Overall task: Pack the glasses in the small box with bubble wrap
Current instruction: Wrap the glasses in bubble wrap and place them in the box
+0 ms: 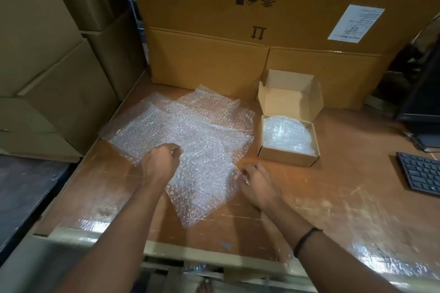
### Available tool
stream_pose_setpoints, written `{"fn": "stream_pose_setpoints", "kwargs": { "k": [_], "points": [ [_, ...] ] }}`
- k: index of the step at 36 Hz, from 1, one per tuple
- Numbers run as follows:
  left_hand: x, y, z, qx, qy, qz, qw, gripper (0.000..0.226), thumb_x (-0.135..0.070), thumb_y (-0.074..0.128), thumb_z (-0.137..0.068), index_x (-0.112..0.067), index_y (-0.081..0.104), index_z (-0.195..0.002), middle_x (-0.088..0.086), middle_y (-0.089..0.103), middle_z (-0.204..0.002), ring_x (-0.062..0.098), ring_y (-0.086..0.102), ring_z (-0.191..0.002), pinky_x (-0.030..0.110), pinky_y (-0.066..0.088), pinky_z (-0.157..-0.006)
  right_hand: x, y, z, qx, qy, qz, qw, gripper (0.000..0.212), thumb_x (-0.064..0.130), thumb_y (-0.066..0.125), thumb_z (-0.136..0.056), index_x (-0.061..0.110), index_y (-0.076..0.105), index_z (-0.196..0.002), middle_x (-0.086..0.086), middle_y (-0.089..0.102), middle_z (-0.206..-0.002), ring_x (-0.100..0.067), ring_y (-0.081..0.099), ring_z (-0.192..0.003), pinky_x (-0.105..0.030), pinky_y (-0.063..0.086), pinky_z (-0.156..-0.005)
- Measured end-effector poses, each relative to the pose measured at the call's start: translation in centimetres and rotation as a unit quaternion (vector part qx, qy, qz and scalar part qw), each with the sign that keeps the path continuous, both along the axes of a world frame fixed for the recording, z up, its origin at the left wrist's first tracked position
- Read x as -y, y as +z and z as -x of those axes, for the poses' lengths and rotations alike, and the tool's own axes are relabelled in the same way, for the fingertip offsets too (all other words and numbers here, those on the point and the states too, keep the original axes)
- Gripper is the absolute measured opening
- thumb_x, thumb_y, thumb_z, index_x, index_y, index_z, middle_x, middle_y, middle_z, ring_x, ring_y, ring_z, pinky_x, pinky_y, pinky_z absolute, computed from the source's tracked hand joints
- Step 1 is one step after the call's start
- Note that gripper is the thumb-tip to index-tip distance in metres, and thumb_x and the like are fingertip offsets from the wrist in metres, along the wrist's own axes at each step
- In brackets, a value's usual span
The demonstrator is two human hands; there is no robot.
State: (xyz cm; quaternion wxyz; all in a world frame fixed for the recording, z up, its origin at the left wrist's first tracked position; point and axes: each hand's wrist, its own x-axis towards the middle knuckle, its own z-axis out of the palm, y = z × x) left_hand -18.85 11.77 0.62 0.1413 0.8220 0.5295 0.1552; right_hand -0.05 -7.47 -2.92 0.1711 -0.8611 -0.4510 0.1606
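Nearest us, our left hand [164, 159] and right hand [258, 184] pinch one bubble wrap sheet [204, 181] by its edges, likely to free it for wrapping. Small box [285, 158], open near the back edge of the table [345, 173], holds a wrapped bundle [287, 133], presumably glasses.

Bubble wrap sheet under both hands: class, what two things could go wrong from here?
1. The sheet gripped by the left hand and right hand overlaps other sheets, so lifting it may drag those along.
2. The box already looks nearly filled by a wrapped bundle, so more wrap might keep its lid from closing.
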Motion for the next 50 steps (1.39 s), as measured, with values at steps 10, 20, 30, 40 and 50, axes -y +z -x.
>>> {"fn": "stream_pose_setpoints", "kwargs": {
  "k": [10,20,30,40,50],
  "points": [
    [1.3,-0.4,0.7,0.253,-0.117,0.141,0.95,0.021,-0.027,0.065,-0.092,-0.011,0.075,-0.101,-0.005,0.071,-0.093,0.007,0.064,-0.085,0.02,0.049,-0.077,-6.5,2.4,0.8,-0.128,-0.042,0.027,0.991,0.023,0.055,0.069,-0.08,0.039,0.067,-0.096,0.005,0.068,-0.111,-0.021,0.066,-0.101,-0.04,0.059,-0.079],
    [1.2,-1.2,1.2,0.348,-0.131,0.226,0.9,0.019,-0.01,0.065,-0.09,-0.026,0.071,-0.081,-0.012,0.072,-0.083,0.0,0.066,-0.082,0.015,0.049,-0.079,-6.9,3.4,-0.6,-0.331,-0.034,-0.071,0.94,0.079,0.015,0.075,-0.084,0.022,0.031,-0.149,-0.002,0.043,-0.144,-0.025,0.054,-0.119,-0.038,0.055,-0.09],
    [0.8,-0.8,1.1,0.372,-0.105,0.27,0.882,0.015,-0.013,0.063,-0.092,-0.02,0.074,-0.084,-0.011,0.074,-0.083,0.007,0.069,-0.086,0.028,0.051,-0.082,-5.5,5.6,-2.5,-0.247,0.033,-0.063,0.966,0.038,0.037,0.063,-0.093,0.014,0.061,-0.122,0.005,0.063,-0.121,-0.016,0.058,-0.112,-0.035,0.045,-0.095],
    [-2.9,-1.0,-0.6,-0.075,0.059,0.042,0.995,0.041,-0.047,0.055,-0.091,-0.018,0.064,-0.118,0.009,0.057,-0.128,0.029,0.046,-0.12,0.043,0.033,-0.097,0.4,6.6,-7.7,-0.254,0.064,0.042,0.964,0.005,0.026,0.066,-0.092,0.021,0.067,-0.093,0.001,0.066,-0.083,-0.019,0.061,-0.074,-0.034,0.051,-0.071],
    [-4.2,-1.0,-1.9,-0.077,0.124,0.045,0.988,0.02,-0.029,0.063,-0.086,-0.011,0.072,-0.089,0.014,0.07,-0.098,0.03,0.06,-0.097,0.041,0.039,-0.09,3.2,3.9,-10.3,-0.109,-0.027,0.091,0.989,0.038,0.037,0.079,-0.08,0.018,0.062,-0.108,0.002,0.063,-0.105,-0.016,0.059,-0.094,-0.027,0.047,-0.072]
  ]
}}
